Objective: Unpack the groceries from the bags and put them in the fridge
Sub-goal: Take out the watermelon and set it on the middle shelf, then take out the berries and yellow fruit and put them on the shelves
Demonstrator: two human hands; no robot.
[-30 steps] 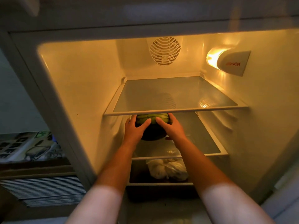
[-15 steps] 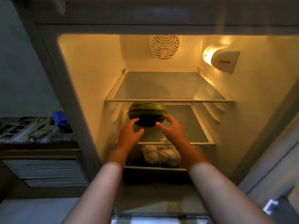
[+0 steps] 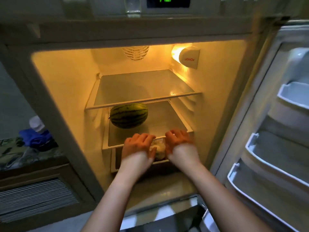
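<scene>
Your left hand and right hand hang side by side at the near edge of the second glass shelf, backs toward you, fingers loosely bent and holding nothing. Both are motion-blurred, so you cannot tell whether the fingertips touch the shelf's front rail. Neither hand touches the watermelon.

That watermelon lies on the second shelf, toward its left and far side, just under the front rail of the top glass shelf, which hides its uppermost part. Its long axis runs left to right, roughly parallel to the shelf fronts, with the dark stripes curving from one end to the other. The stem end points left, toward the fridge's left wall; the other end points to the bare right half of the shelf.

Between your wrists, below the second shelf, you can see part of a pale bagged bundle in the lower compartment; what it contains cannot be made out.

Farther up, a round fan grille sits on the back wall, and the lit lamp housing glows on the right wall. A green display shows above the opening. On your right, the open door shows its white shelf bins. To the left, outside the fridge, a blue cloth lies on a patterned surface.
</scene>
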